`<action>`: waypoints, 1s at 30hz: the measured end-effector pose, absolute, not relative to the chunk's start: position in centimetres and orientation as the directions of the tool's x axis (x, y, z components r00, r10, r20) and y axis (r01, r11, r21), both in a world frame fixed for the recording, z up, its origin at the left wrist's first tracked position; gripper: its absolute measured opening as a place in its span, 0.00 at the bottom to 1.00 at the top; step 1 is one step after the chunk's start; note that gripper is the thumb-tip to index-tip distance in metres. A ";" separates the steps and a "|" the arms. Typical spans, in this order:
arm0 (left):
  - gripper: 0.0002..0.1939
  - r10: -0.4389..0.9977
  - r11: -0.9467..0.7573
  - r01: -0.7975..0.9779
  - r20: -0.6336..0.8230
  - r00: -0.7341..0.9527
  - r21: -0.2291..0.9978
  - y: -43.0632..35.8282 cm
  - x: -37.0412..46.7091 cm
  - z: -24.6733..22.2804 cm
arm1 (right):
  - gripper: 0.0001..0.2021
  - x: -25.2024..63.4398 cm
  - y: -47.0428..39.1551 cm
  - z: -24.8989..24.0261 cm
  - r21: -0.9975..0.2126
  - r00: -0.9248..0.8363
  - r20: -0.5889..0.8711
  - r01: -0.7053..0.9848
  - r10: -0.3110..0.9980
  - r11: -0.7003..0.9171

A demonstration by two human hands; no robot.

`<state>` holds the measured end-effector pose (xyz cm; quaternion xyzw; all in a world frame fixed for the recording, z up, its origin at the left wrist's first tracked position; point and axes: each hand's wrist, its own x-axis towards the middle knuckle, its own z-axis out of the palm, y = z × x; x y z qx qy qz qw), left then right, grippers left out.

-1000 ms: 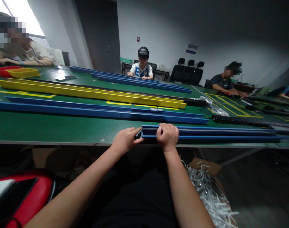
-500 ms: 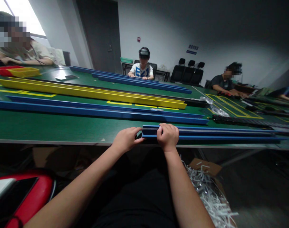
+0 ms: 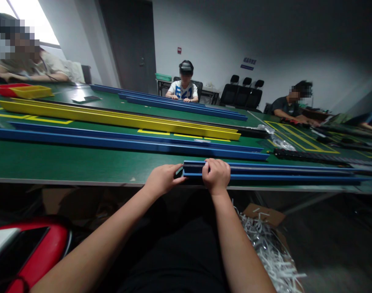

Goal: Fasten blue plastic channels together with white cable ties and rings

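A long blue channel (image 3: 283,177) lies along the front edge of the green table, with a dark strip inside it. At its left end is my left hand (image 3: 161,179), thumb and fingers closed on the end of the channel. My right hand (image 3: 217,175) is wrapped over the channel a short way further right, its fingers curled into it. Just behind lies another blue channel (image 3: 128,145), and beyond that a long yellow channel (image 3: 119,118); neither is touched by my hands.
More blue rails (image 3: 186,106) lie at the back of the table (image 3: 66,162). Red and yellow trays (image 3: 36,92) stand at the far left. Three people sit around. A red stool (image 3: 54,240) is at lower left, a box of white paper strips (image 3: 271,244) at lower right.
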<state>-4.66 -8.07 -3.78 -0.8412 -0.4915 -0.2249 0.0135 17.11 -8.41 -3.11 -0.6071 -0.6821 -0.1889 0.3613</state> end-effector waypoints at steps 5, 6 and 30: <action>0.24 0.832 -0.508 0.832 0.378 0.406 0.224 -8.0 -4.6 -3.6 | 0.14 17.1 -8.3 -3.2 -0.171 -0.008 0.727 0.966 0.687 0.192; 0.24 0.835 -0.505 0.833 0.374 0.404 0.227 -8.0 -4.6 -3.6 | 0.13 17.2 -8.3 -3.2 -0.173 -0.008 0.728 0.966 0.686 0.194; 0.24 0.842 -0.495 0.835 0.368 0.394 0.241 -7.9 -4.7 -3.9 | 0.13 17.2 -8.2 -3.4 -0.176 -0.007 0.729 0.964 0.684 0.197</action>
